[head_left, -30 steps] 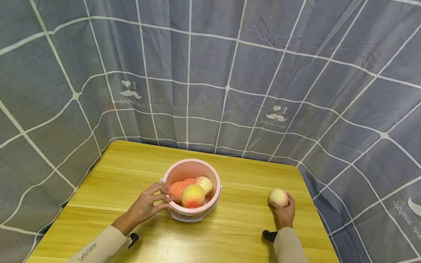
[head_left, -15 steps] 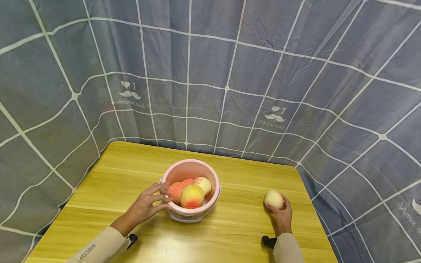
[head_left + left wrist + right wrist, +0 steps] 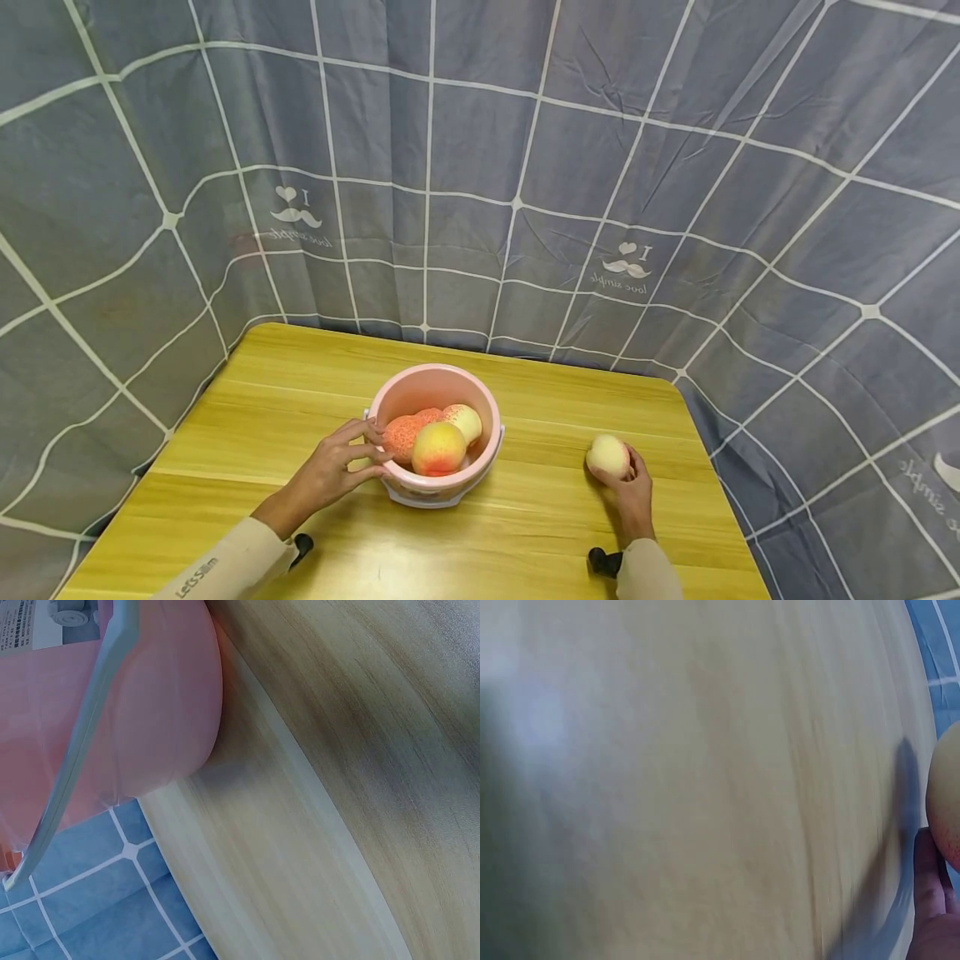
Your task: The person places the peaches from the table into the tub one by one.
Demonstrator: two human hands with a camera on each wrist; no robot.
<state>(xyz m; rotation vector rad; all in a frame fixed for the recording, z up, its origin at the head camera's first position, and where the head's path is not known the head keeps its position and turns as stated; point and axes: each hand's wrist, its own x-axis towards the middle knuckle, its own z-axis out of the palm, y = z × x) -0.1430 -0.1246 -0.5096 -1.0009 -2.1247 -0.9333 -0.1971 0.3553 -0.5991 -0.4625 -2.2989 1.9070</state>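
A pink bucket (image 3: 438,377) stands on the table with peaches inside. A yellow-and-red peach (image 3: 438,448) lies on top, with a reddish peach (image 3: 402,438) and a pale one (image 3: 462,422) beside it. My left hand (image 3: 333,468) holds the bucket's left rim, its fingertips over the edge. That hand is out of sight in the left wrist view, where the bucket's side (image 3: 157,697) and pale handle (image 3: 75,754) fill a corner. To the right, my right hand (image 3: 632,493) grips a pale peach (image 3: 607,457) above the table. In the right wrist view this peach (image 3: 946,799) is partly cut off.
The wooden table (image 3: 300,367) extends around the bucket, its back corners rounded. Behind it and at both sides hangs a grey checked curtain (image 3: 480,233) close to the edges. A black strap piece (image 3: 603,562) sticks out at the right wrist.
My right hand has moved left with the peach, nearer the bucket. The left hand and the bucket have stayed in place.
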